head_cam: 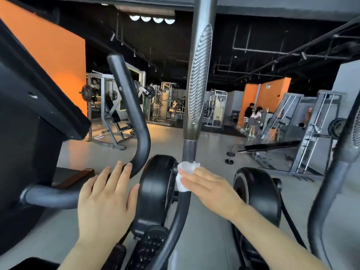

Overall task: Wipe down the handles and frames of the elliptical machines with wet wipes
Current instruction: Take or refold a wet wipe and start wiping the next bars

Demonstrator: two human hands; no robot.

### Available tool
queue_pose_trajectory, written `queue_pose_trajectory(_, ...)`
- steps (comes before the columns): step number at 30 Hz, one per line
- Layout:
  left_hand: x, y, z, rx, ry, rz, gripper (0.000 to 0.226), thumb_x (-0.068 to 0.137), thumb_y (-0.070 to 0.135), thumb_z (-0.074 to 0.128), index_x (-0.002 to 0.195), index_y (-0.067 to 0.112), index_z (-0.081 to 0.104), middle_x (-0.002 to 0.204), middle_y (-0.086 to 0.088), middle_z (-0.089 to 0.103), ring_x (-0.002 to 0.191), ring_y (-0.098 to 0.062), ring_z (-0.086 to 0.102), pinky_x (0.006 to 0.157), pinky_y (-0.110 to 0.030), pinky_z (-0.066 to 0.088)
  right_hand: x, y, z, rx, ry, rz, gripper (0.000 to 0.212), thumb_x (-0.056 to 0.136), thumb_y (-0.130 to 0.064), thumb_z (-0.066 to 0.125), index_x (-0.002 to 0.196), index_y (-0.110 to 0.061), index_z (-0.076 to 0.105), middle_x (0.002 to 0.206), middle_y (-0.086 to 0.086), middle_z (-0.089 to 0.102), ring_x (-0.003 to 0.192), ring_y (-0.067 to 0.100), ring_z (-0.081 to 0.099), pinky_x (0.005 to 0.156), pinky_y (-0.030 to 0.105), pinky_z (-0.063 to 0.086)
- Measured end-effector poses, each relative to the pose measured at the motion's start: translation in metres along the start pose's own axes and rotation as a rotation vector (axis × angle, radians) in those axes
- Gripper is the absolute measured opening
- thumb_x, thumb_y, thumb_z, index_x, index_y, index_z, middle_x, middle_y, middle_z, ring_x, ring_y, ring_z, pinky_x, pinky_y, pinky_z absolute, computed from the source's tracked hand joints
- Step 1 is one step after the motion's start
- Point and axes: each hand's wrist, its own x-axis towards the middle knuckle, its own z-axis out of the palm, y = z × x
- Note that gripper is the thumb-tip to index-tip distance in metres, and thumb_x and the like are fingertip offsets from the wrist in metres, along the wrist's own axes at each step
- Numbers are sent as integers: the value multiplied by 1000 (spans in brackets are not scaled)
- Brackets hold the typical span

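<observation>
Head view: two hands at an elliptical machine's swing arm.
The right hand (210, 189), fingers straight, presses a white wet wipe (185, 175) against the grey arm tube (188, 152); the left hand (105, 203) hovers spread and empty beside the curved black handle (136, 121).

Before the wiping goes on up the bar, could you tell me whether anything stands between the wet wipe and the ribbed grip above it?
Nothing visible does. The right hand presses the wet wipe against the bar, which runs bare up to the ribbed grip.
</observation>
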Motion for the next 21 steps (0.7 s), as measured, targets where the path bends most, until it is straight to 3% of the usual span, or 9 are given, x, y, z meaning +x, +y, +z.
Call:
queue_pose_trajectory(1, 1, -1, 0, -7, 12, 4, 49, 95, 35, 42, 124, 3, 65, 123, -16, 67, 105, -35, 66, 85, -48, 44, 5, 2, -7, -31, 13, -20, 36, 86, 6, 58, 118, -12, 60, 118, 3, 68, 116, 22, 59, 110, 36, 41)
queue_pose_trajectory(3, 2, -2, 0, -10, 17, 11, 48, 95, 34, 42, 125, 4, 64, 123, -13, 67, 103, -33, 67, 85, -47, 43, 27, 19, -28, -134, 77, -53, 31, 82, 7, 68, 110, -6, 69, 120, 8, 69, 119, 24, 57, 120, 37, 26)
queue_pose_trajectory(8, -1, -4, 3, 3, -3, 31, 48, 95, 35, 43, 129, 5, 61, 127, -13, 65, 106, -33, 64, 88, -46, 41, 71, 63, -50, -392, 68, -238, 25, 96, -5, 53, 114, -6, 70, 133, 9, 62, 133, 24, 45, 120, 40, 23)
queue_pose_trajectory(12, -3, -10, -2, -3, -20, 73, 49, 96, 34, 42, 132, 5, 58, 130, -14, 63, 108, -34, 62, 90, -46, 39, 54, 42, -21, -419, 8, -217, 22, 97, -5, 49, 104, -8, 69, 125, 9, 66, 131, 25, 51, 118, 39, 28)
queue_pose_trajectory(15, -4, -14, -3, -9, -28, 100, 50, 96, 35, 43, 132, 5, 58, 132, -15, 62, 109, -35, 61, 91, -45, 38, 22, 9, 8, -438, -105, -241, 31, 98, -5, 39, 98, -11, 69, 117, 7, 69, 127, 24, 55, 119, 38, 25)
queue_pose_trajectory(18, -5, -17, -2, -6, -36, 137, 49, 95, 33, 45, 133, 6, 58, 135, -15, 59, 110, -36, 60, 92, -46, 37, -9, -31, 31, -459, -380, -256, 48, 103, -11, 22, 98, -14, 70, 110, 6, 69, 121, 24, 58, 121, 39, 19)
queue_pose_trajectory(21, -6, -21, -1, 2, -44, 177, 49, 96, 34, 43, 133, 6, 57, 136, -17, 58, 111, -36, 57, 92, -47, 35, -11, -40, 30, -491, -478, -265, 49, 105, -13, 23, 98, -15, 71, 107, 6, 70, 119, 23, 59, 123, 41, 9)
